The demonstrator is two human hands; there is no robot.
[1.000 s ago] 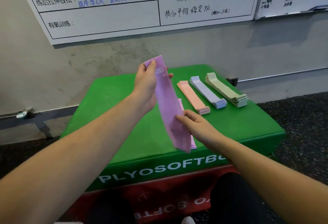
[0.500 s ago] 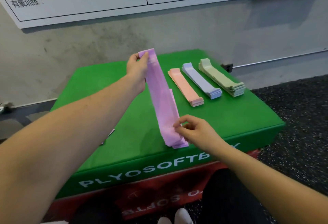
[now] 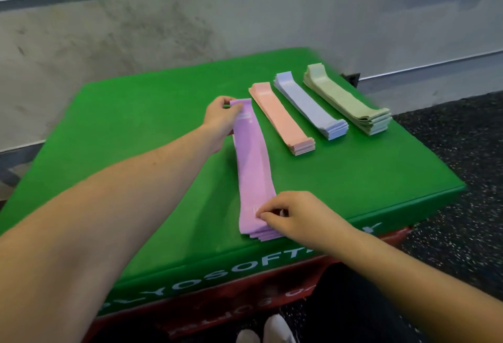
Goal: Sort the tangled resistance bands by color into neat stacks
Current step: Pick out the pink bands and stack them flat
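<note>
Single head-worn view, wide-angle, looking forward and down — close over green box (image 3: 152, 136), wall behind

Green soft box (image 3: 141, 136), front face: white capitals, partly readable as "YOSOFT", cut off left, covered by the forearm right. Red box (image 3: 381, 244) directly beneath the green soft box: dark lettering, upside down, roughly "SOFT", blurred.
</note>
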